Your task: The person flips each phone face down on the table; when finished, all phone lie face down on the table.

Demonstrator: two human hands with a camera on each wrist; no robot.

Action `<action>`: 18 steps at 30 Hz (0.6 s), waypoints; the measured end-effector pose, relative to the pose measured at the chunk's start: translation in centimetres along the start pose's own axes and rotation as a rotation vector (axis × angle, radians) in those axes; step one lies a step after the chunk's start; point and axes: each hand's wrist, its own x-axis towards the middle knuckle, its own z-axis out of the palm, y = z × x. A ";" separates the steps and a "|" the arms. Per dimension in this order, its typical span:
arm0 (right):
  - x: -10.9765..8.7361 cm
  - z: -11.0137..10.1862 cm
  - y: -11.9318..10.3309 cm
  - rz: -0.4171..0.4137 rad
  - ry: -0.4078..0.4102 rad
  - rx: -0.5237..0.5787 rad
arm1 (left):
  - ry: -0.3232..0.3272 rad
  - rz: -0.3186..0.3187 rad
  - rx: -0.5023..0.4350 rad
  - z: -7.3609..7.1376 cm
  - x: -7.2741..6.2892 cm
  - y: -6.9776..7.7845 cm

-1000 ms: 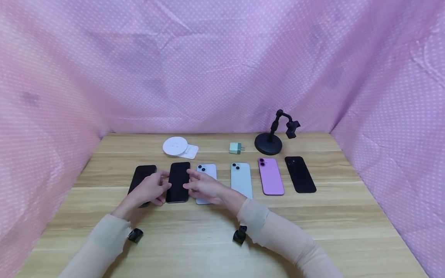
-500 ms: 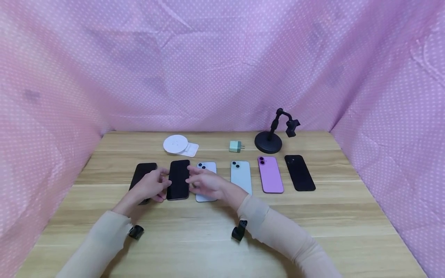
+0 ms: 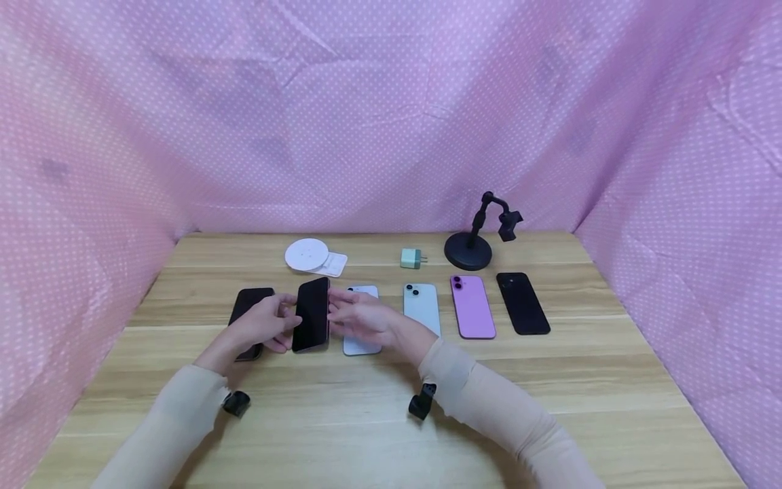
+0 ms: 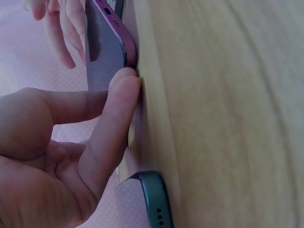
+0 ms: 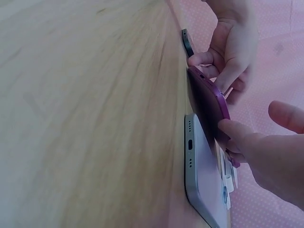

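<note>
A black-screened smartphone [image 3: 312, 316] with a purple frame [image 5: 209, 84] lies face up in the head view, tilted with its right edge off the table. My left hand [image 3: 267, 322] pinches its left edge, thumb by the screen and a fingertip [image 4: 124, 83] low against the side. My right hand [image 3: 364, 319] has its fingers [image 5: 235, 130] at the raised right edge, thumb apart from the phone. Under the left hand another dark phone [image 3: 247, 304] with a green frame [image 4: 155, 197] is partly covered. Beneath the right hand lies a white phone [image 3: 363, 346], back up.
Further right lie a pale green phone [image 3: 421, 309], a pink phone [image 3: 474, 309] and a black phone [image 3: 523, 303]. Behind them stand a white round charging stand [image 3: 305, 254], a green plug adapter [image 3: 411, 258] and a black phone holder [image 3: 468, 250]. Pink curtains surround the wooden table [image 3: 342, 421].
The purple-framed phone's right edge has risen from the table, with the right fingers now at that edge. The left hand stays at the left edge.
</note>
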 end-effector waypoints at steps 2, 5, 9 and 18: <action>0.0 0.0 0.0 -0.015 -0.007 -0.001 | -0.011 -0.001 -0.012 0.0 0.1 0.0; 0.0 -0.1 0.0 -0.035 0.004 -0.001 | -0.022 -0.004 -0.029 -0.1 0.3 0.0; 0.1 -0.1 -0.1 -0.050 0.032 0.009 | -0.034 0.011 -0.072 -0.2 0.6 0.0; 0.9 0.1 0.2 -0.064 0.058 0.038 | -0.052 0.020 -0.124 -0.4 1.1 0.5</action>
